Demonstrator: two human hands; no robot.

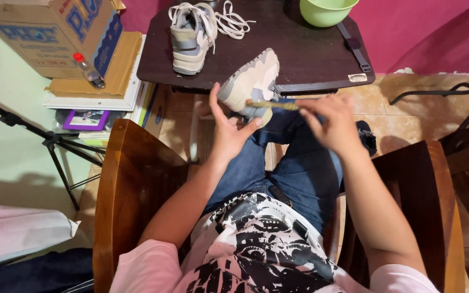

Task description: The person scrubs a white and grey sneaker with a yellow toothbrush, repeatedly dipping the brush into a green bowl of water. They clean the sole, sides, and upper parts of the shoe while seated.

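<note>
Across the seated person's lap, between the two wooden chair arms [131, 179], a beige sneaker [251, 81] is held up just in front of the dark table [299, 54], on which its mate [191, 38] stands with loose laces near a green bowl [327, 10]. Its long axis runs diagonally, one end up and to the right toward the table edge and the other down toward the left palm. The left hand [226, 127] cups it from below, fingers spread and pressed against it. The right hand [332, 122] pinches a thin brush [272, 104] that lies almost level across the shoe's lower side. Scrubbing goes best, I judge, with short strokes along the sole line while the left hand braces firmly against the push.
</note>
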